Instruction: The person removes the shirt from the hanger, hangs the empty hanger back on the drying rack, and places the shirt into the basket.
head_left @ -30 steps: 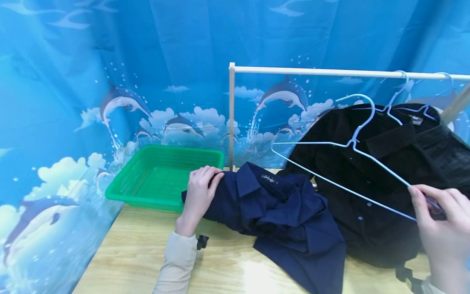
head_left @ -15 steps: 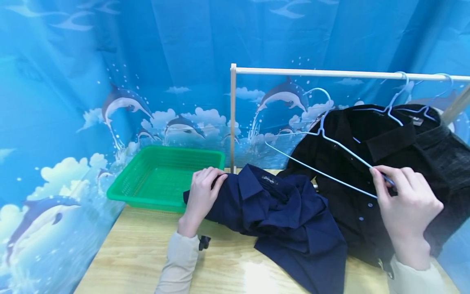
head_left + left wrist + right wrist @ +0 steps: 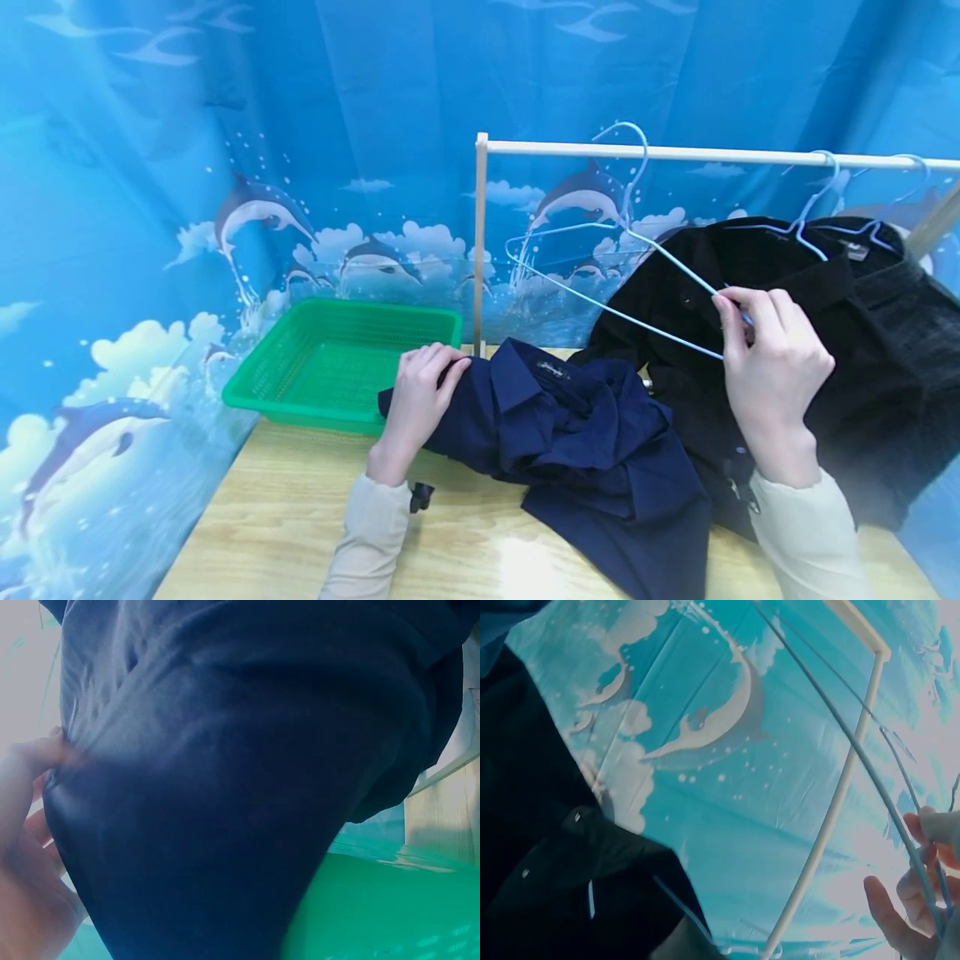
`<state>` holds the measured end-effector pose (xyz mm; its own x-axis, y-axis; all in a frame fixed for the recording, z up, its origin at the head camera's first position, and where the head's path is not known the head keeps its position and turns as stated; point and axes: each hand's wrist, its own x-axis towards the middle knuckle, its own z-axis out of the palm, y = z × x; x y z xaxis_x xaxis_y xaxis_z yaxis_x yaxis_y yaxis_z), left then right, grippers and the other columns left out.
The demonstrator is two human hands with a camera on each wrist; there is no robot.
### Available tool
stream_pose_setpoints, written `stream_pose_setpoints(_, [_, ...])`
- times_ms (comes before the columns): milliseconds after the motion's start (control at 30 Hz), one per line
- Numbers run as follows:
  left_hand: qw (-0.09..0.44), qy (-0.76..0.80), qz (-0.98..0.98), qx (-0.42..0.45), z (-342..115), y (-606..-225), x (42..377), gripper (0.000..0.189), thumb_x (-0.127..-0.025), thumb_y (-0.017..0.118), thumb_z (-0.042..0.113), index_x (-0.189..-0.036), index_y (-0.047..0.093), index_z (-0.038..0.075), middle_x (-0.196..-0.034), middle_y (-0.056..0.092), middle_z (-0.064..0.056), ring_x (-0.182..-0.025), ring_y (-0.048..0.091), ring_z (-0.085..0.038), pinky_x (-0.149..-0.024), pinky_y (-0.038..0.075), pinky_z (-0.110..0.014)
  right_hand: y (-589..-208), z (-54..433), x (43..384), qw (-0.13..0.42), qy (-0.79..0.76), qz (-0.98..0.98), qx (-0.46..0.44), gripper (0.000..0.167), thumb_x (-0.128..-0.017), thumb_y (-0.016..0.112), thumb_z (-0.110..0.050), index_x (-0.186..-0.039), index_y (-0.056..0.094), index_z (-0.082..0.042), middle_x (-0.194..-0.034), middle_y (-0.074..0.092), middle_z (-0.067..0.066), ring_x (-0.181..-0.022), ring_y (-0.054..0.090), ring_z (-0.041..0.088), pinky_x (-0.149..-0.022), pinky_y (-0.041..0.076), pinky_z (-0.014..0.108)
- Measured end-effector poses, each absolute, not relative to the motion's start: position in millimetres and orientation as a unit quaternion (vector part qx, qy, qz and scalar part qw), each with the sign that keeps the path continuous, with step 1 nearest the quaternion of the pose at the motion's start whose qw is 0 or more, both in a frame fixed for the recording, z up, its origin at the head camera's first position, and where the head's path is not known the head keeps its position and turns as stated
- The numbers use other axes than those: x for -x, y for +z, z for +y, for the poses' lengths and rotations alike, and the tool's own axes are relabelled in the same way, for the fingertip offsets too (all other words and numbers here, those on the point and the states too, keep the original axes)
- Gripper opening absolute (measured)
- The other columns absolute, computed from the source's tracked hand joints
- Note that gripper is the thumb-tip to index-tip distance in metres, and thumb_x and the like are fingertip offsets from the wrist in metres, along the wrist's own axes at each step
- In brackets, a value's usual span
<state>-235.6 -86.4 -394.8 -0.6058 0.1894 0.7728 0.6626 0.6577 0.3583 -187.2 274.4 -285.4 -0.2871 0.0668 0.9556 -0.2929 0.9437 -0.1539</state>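
My left hand pinches the shoulder of a navy blue collared shirt that lies rumpled on the table. In the left wrist view the thumb and fingers grip the edge of the shirt. My right hand holds a light blue hanger by its right end, tilted with the hook up. In the head view the hook overlaps the rack's bar. The right wrist view shows the fingers around the hanger's wires.
A white rack stands at the back. Two hangers with black shirts hang from it at the right. Left of the navy shirt is a green basket on the wooden table. A blue dolphin curtain closes off the back.
My right hand has moved left and up with the hanger, bringing its hook from below the bar to the bar's height. My left hand keeps its hold on the shirt.
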Motion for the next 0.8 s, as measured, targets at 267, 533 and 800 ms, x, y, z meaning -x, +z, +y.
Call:
stream_pose_setpoints(267, [0.359,-0.319,-0.84,0.253,-85,-394,235,0.013,-0.101,0.065,0.021,-0.096,0.072,0.012,-0.089,0.069,-0.001,-0.084,0.066,-0.022,-0.088,0.048,-0.047,-274,250,213,0.566,0.178,-0.8,-0.094,0.028,-0.104,0.059,-0.023,-0.105,0.071,0.002,-0.088,0.062,0.02,-0.078,0.059,0.04,-0.064,0.039,0.05])
stream_pose_setpoints(533, [0.363,-0.318,-0.838,0.254,-84,-394,235,0.013,-0.1,0.066,0.021,-0.096,0.072,0.011,-0.089,0.07,-0.001,-0.084,0.067,-0.022,-0.088,0.048,-0.047,-293,234,227,0.537,0.159,-0.821,-0.115,0.019,-0.103,0.061,-0.014,-0.106,0.069,0.003,-0.089,0.06,0.019,-0.073,0.055,0.038,-0.058,0.041,0.049])
stream_pose_setpoints(800, [0.358,-0.315,-0.843,0.25,-85,-395,235,0.013,-0.1,0.065,0.021,-0.095,0.073,0.011,-0.089,0.07,-0.001,-0.083,0.067,-0.021,-0.088,0.049,-0.046,-307,229,228,0.547,0.1,-0.82,-0.135,0.015,-0.101,0.065,-0.014,-0.108,0.07,-0.001,-0.086,0.06,0.016,-0.073,0.055,0.036,-0.046,0.04,0.043])
